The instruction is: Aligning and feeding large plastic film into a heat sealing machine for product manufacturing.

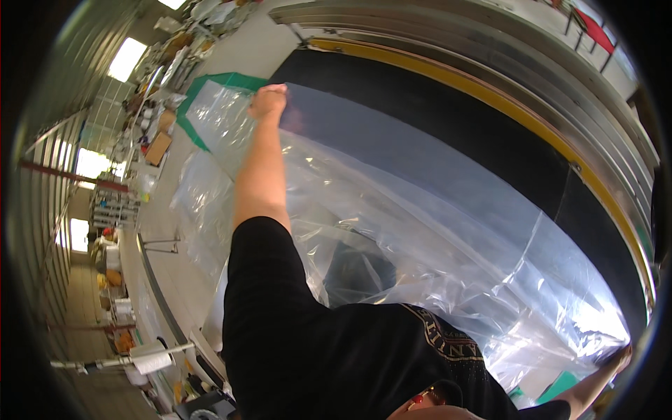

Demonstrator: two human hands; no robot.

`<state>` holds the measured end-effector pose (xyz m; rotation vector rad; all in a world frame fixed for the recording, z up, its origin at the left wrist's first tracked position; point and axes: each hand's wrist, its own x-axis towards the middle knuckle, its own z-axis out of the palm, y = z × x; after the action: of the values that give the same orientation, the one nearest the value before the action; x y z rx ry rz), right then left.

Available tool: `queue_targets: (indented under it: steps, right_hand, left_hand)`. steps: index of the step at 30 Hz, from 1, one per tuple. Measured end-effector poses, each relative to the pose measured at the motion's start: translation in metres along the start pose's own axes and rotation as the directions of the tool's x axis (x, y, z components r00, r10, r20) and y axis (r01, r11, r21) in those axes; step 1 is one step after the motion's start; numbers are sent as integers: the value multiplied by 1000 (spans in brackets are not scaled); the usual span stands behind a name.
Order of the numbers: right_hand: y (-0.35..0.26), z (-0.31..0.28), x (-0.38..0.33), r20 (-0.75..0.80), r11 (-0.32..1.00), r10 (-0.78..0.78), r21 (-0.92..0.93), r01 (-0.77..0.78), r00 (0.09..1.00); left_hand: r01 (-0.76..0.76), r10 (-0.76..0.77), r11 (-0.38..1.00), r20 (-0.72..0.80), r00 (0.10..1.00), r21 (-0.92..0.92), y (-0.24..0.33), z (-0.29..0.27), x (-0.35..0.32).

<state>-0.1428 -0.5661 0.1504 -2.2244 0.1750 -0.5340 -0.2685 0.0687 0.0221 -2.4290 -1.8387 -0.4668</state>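
Two bare hands on one clear plastic sheet [448, 224], stretched from upper centre to lower right of frame, partly over black bed [392, 91]. Left hand [268, 103], upper left of centre: fingers curled, pinching sheet's edge. Right hand [621, 358], far lower right: at gathered corner; cannot tell whether fingers grip. Sheet judged light, limp, slippery, quick to crease; best held near opposite corners. Right fingers lost at dark rim; near edge hidden behind black shirt [336, 350]; layers unclear under glare.
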Motion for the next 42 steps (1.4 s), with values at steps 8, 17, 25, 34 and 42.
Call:
queue_targets:
  steps: [8,17,25,34,42]
  right_hand:
    - [434,-164,185,-281,680,260,-626,-381,924]
    - [406,-156,170,-514,266,301,-764,-589,803]
    - [424,-158,171,-455,376,399,-711,-594,796]
    - [402,-132,207,-321,706,257,-582,-404,912]
    - [423,-129,267,-509,842,176,-365,-397,843]
  left_hand:
    - [-166,364,812,264,893,-559,-52,59,134]
    - [-107,269,826,219,938,-553,-32,40,111]
    - [220,71,640,342,937,-736,-29,27,124]
    - [130,-3,405,141,990,-905,-19,40,175]
    - [83,-65,315,66,996,-946,55,58,144]
